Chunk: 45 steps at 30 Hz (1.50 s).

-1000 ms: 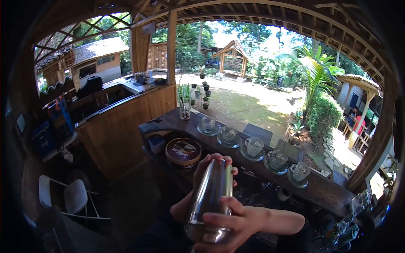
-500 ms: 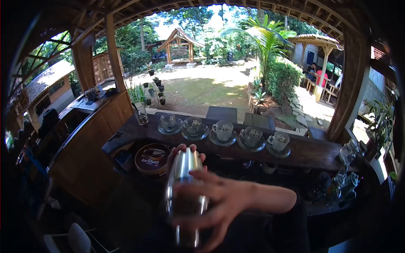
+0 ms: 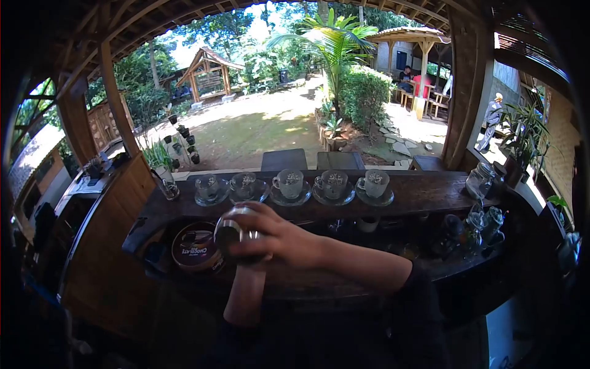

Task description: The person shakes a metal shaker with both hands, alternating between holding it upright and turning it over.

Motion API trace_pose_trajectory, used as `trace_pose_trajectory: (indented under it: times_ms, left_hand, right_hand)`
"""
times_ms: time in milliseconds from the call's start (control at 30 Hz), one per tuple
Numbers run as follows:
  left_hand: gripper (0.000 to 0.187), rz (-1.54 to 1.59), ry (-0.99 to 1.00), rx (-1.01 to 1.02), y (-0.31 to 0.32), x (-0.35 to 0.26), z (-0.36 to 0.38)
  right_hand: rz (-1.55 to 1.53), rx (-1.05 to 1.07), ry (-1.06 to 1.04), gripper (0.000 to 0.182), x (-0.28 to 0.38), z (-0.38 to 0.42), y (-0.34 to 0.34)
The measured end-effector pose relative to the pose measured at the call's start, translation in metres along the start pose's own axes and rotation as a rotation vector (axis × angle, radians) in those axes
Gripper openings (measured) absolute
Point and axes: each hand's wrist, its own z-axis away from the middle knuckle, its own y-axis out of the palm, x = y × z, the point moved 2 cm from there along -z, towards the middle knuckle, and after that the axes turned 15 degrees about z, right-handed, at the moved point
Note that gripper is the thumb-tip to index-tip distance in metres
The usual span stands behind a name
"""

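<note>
A shiny metal cocktail shaker (image 3: 227,235) is held up in front of me, tipped so that one end faces the camera. My right hand (image 3: 267,234) wraps over its top and side with curled fingers, slightly blurred. My left hand (image 3: 257,265) supports the shaker from below and behind; its fingers are mostly hidden. Just beyond the hands, several glass cups (image 3: 334,184) on glass saucers (image 3: 287,198) stand in a row along the dark wooden counter (image 3: 418,190). Whitish bits show in the cups.
A round chocolate tub (image 3: 195,246) sits on the lower shelf at left. A drinking glass (image 3: 169,189) stands at the counter's left end. Glass jars (image 3: 479,179) and glassware (image 3: 476,218) are at right. Dark stools (image 3: 283,160) stand beyond; people sit under a far shelter.
The shaker has risen and tilted from roughly lengthwise to end-on towards me, both hands moving with it. My view has turned right, and a walking person now shows at right.
</note>
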Motion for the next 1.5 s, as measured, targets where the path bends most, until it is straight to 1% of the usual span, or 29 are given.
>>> trace_pose_trajectory:
  times_ms: [100, 133, 167, 267, 300, 333, 400, 467, 533, 567, 600, 633, 667, 733, 767, 800, 867, 933, 1000, 1033, 1067, 1133, 1200, 1233, 1267, 1333, 1400, 1467, 1500]
  left_hand:
    - [0.035, -1.348, 0.336, -0.293, -0.01, 0.059, -0.024]
    - [0.035, -1.66, 0.424, -0.356, -0.002, 0.073, -0.014]
    - [0.034, -1.138, -0.357, -0.806, 0.032, 0.051, -0.042]
    - [0.035, -1.438, -0.418, -0.183, 0.011, 0.098, -0.05]
    - [0.032, -1.356, -0.22, -0.33, 0.014, 0.089, -0.045]
    - [0.03, -1.106, -0.319, -0.833, 0.026, 0.069, -0.048]
    - [0.03, -1.085, -0.335, -0.824, 0.017, 0.071, -0.048]
    - [0.03, -1.076, -0.326, -0.806, 0.015, 0.075, -0.046]
    - [0.031, -1.042, -0.325, -0.801, 0.006, 0.074, -0.049]
    - [0.032, -1.016, -0.31, -0.805, 0.001, 0.074, -0.045]
    - [0.032, -0.994, -0.293, -0.81, -0.004, 0.077, -0.043]
    - [0.026, -1.335, -0.513, -0.582, -0.021, 0.119, -0.055]
    - [0.03, -1.536, -0.378, -0.279, -0.016, 0.108, -0.049]
    - [0.036, -1.307, -0.426, -0.881, 0.007, 0.082, -0.053]
    - [0.038, -1.153, -0.242, -0.886, -0.006, 0.064, -0.049]
    - [0.037, -1.812, 0.328, -0.381, -0.046, 0.073, -0.016]
    - [0.036, -1.557, 0.265, -0.392, -0.056, 0.05, -0.021]
    - [0.036, -1.292, 0.189, -0.396, -0.054, 0.04, -0.03]
    - [0.035, -1.396, -0.152, -0.651, -0.021, 0.05, -0.029]
    - [0.033, -1.201, -0.368, -0.984, 0.0, 0.062, -0.045]
    - [0.032, -1.431, -0.404, -0.355, -0.021, 0.08, -0.049]
    - [0.031, -1.506, -0.361, -0.232, -0.019, 0.083, -0.05]
    - [0.032, -1.317, -0.362, -0.78, -0.012, 0.055, -0.052]
    - [0.03, -1.62, 0.499, -0.632, -0.029, 0.048, -0.023]
    - [0.03, -1.632, 0.512, -0.62, -0.022, 0.043, -0.019]
    - [0.033, -1.428, 0.207, -0.791, 0.003, 0.013, -0.02]
    - [0.037, -1.191, -0.114, -0.933, 0.012, -0.009, -0.032]
    - [0.034, -1.535, -0.523, -0.405, -0.04, 0.092, -0.069]
    - [0.035, -1.599, -0.457, -0.304, -0.045, 0.095, -0.068]
  right_hand:
    - [0.04, 0.031, -0.06, 0.05, 0.013, -0.004, -0.008]
    - [0.123, -0.022, -0.309, 0.047, 0.032, -0.007, -0.012]
    - [0.229, -0.012, -0.531, 0.045, 0.055, -0.013, -0.018]
    - [0.341, 0.149, -0.675, 0.055, 0.084, -0.004, -0.018]
    - [0.304, 0.071, -0.618, 0.052, 0.073, -0.007, -0.019]
    - [0.264, -0.006, -0.565, 0.049, 0.061, -0.007, -0.02]
    - [0.24, 0.093, -0.126, 0.053, 0.028, 0.0, -0.014]
    - [0.084, -0.052, 0.208, 0.058, 0.016, 0.011, -0.009]
    - [0.155, 0.235, 0.143, 0.054, 0.043, 0.012, -0.021]
    - [0.429, 0.055, -0.448, 0.054, 0.06, 0.009, -0.026]
    - [0.323, 0.108, -0.497, 0.045, 0.089, 0.006, -0.03]
    - [0.326, 0.044, -0.574, 0.046, 0.104, -0.001, -0.038]
    - [0.329, -0.022, -0.656, 0.049, 0.112, -0.003, -0.044]
    - [0.275, -0.077, -0.594, 0.044, 0.084, 0.009, -0.036]
    - [0.298, -0.004, -0.455, 0.046, 0.067, 0.008, -0.04]
    - [0.316, 0.021, -0.27, 0.052, 0.048, 0.01, -0.037]
    - [0.167, -0.067, 0.195, 0.065, 0.019, 0.025, -0.027]
    - [0.15, -0.028, 0.111, 0.058, 0.033, 0.02, -0.038]
    - [0.302, 0.053, -0.359, 0.049, 0.068, 0.015, -0.049]
    - [0.376, 0.045, -0.522, 0.047, 0.082, 0.017, -0.044]
    - [0.453, 0.034, -0.688, 0.046, 0.093, 0.022, -0.037]
    - [0.448, 0.0, -0.748, 0.054, 0.085, 0.025, -0.04]
    - [0.234, 0.012, -0.516, 0.057, 0.056, 0.021, -0.049]
    - [0.221, 0.021, -0.327, 0.059, 0.03, 0.029, -0.035]
    - [0.124, 0.069, -0.006, 0.061, 0.013, 0.034, -0.029]
    - [0.048, -0.013, 0.079, 0.059, 0.001, 0.039, -0.033]
    - [0.27, -0.028, -0.496, 0.059, 0.037, 0.029, -0.049]
    - [0.403, -0.016, -0.764, 0.055, 0.072, 0.031, -0.048]
    - [0.392, -0.023, -0.767, 0.055, 0.072, 0.033, -0.053]
